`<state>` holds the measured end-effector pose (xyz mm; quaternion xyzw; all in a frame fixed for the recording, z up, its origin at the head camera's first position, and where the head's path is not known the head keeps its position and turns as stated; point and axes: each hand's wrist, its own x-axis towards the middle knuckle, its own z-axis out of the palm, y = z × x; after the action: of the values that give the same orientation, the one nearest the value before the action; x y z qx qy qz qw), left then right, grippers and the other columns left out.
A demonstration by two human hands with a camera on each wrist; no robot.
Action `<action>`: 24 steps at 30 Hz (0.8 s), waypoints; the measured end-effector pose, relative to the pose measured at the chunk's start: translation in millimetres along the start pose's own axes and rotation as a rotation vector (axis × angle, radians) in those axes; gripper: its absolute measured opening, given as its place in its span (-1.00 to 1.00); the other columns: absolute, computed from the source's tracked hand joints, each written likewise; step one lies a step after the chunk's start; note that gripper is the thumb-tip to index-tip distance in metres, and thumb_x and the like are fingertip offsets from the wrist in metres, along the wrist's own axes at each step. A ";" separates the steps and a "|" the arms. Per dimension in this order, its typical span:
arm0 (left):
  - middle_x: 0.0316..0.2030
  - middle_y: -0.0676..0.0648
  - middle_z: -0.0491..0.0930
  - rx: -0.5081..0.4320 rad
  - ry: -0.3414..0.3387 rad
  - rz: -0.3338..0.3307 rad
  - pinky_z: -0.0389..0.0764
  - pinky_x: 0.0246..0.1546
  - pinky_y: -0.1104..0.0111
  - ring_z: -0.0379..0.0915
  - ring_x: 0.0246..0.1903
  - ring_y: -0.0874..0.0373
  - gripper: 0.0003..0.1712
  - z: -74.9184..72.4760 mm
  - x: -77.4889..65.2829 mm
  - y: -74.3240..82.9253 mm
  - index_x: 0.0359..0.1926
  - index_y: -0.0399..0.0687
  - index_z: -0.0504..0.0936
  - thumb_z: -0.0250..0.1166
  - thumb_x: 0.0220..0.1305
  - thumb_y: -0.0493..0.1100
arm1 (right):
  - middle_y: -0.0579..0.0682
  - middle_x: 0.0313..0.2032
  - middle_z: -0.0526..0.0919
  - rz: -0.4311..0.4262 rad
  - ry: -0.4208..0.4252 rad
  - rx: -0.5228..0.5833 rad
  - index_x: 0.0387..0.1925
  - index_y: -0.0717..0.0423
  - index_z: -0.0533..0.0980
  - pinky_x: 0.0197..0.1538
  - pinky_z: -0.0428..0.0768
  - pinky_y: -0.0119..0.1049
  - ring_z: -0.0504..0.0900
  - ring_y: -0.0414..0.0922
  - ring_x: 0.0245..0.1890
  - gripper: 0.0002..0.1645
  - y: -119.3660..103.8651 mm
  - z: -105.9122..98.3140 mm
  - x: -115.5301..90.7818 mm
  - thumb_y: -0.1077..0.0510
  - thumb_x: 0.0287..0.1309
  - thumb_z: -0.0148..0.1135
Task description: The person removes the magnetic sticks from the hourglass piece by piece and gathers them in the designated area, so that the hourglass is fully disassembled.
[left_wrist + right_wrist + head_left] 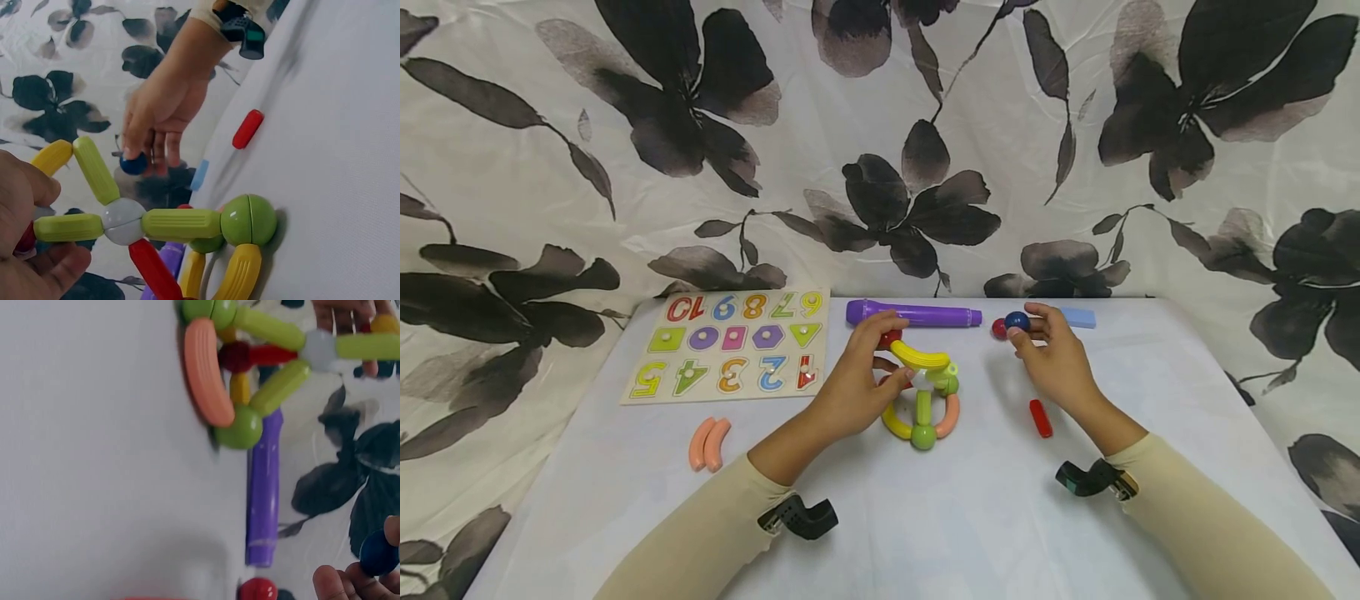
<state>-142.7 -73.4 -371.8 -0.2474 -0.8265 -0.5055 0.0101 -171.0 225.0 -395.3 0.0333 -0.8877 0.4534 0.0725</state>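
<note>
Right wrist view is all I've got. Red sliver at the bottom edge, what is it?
Observer: The head view shows a short, glossy red rod lying apart from everything else on the white-covered table.
Operator: What's beside the hand with the glossy dark-blue ball?
Observer: A flat, light-blue rectangular block, just right of the right hand as the head camera sees it.
Operator: Loose pieces on the table's left?
Observer: Two curved, peach-coloured sticks, side by side in front of the pale board of coloured numbers and shapes.
</note>
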 end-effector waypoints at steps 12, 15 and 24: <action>0.32 -0.10 0.37 0.022 0.091 -0.061 0.59 0.14 0.31 0.46 0.18 0.06 -0.26 2.5 2.0 -3.7 0.47 -0.06 0.25 0.29 0.35 -0.44 | 0.30 0.05 0.61 -0.005 0.050 -0.146 0.30 0.32 0.38 0.09 0.54 0.10 0.57 0.21 0.10 -0.40 40.3 -10.7 20.8 0.06 0.41 0.29; 0.30 -0.10 0.39 0.000 0.105 -0.064 0.57 0.16 0.31 0.47 0.19 0.06 -0.27 2.4 2.6 -4.3 0.46 -0.06 0.25 0.27 0.35 -0.46 | 0.31 0.04 0.60 -0.002 0.049 -0.162 0.30 0.35 0.39 0.05 0.53 0.08 0.57 0.22 0.06 -0.42 48.1 -13.6 25.6 0.12 0.40 0.29; 0.31 -0.16 0.40 -0.056 0.144 -0.049 0.56 0.18 0.31 0.51 0.19 0.00 -0.29 2.7 4.6 -8.9 0.42 -0.10 0.31 0.24 0.31 -0.53 | 0.32 0.08 0.57 0.068 -0.023 -0.196 0.35 0.31 0.39 0.06 0.56 0.07 0.53 0.22 0.10 -0.44 61.3 -18.2 37.3 0.19 0.41 0.23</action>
<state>-149.9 -72.5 -379.3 -0.1902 -0.8149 -0.5452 0.0502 -213.8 275.9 -427.9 0.0008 -0.9292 0.3662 0.0499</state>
